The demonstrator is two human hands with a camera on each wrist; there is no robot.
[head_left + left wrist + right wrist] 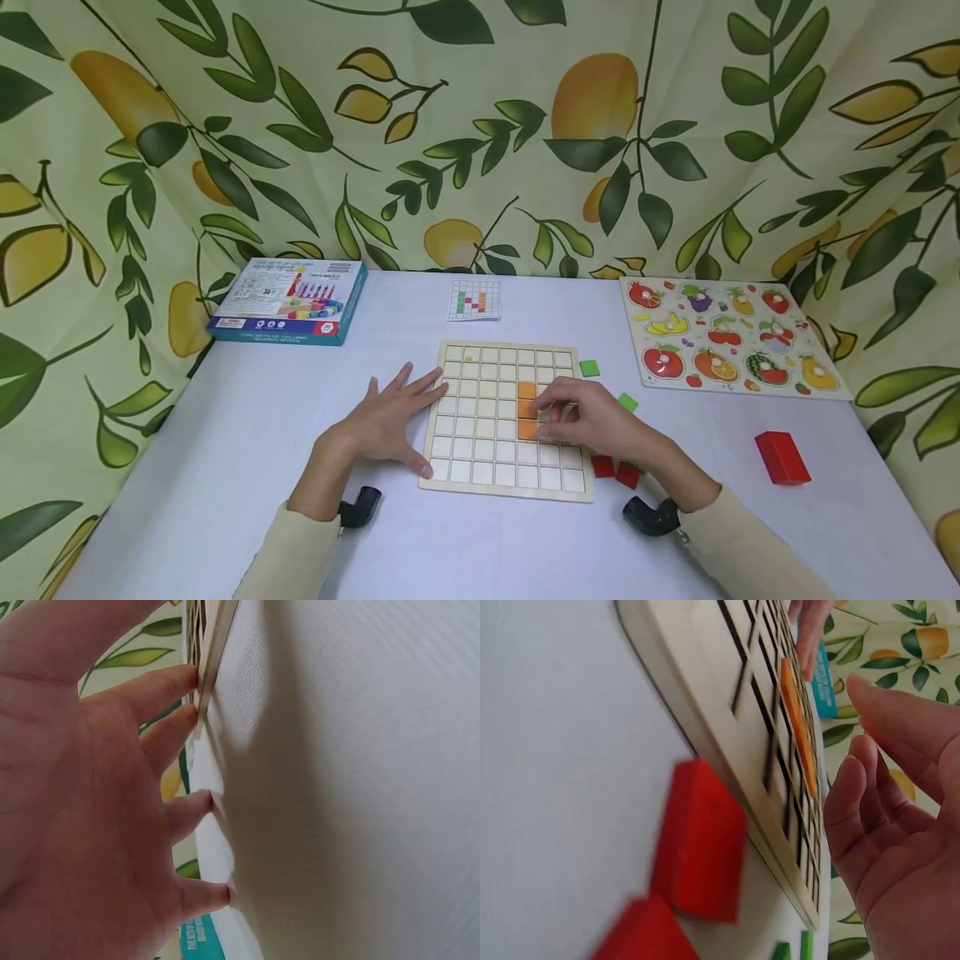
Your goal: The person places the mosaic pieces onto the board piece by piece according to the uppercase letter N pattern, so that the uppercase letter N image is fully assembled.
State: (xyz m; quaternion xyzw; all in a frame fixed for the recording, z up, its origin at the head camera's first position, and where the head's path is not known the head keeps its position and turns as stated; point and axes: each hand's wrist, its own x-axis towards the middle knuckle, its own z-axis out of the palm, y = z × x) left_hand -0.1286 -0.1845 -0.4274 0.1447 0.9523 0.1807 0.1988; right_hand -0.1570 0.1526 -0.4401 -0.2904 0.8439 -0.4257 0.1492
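Note:
A wooden grid board (506, 492) lies flat, with orange square tiles (527, 389) in one column right of its middle. Over that column hovers my right hand (600, 417), thumb and fingers bent loosely. In the right wrist view nothing shows between its fingers (911, 724), which stand off the orange tiles (796, 724). My left hand (386, 417) is spread at the board's left side; its thumb rests on the lower left corner and fingertips touch the left edge. The left wrist view shows the splayed fingers (169, 739) against the board edge (216, 660) and the cloth.
Right of the board lie red tiles (603, 467) and green tiles (589, 367). A printed grid card (474, 300) lies behind it. Further off are a boxed set (288, 300) at left, a fruit puzzle board (731, 333) and a red block (782, 457) at right.

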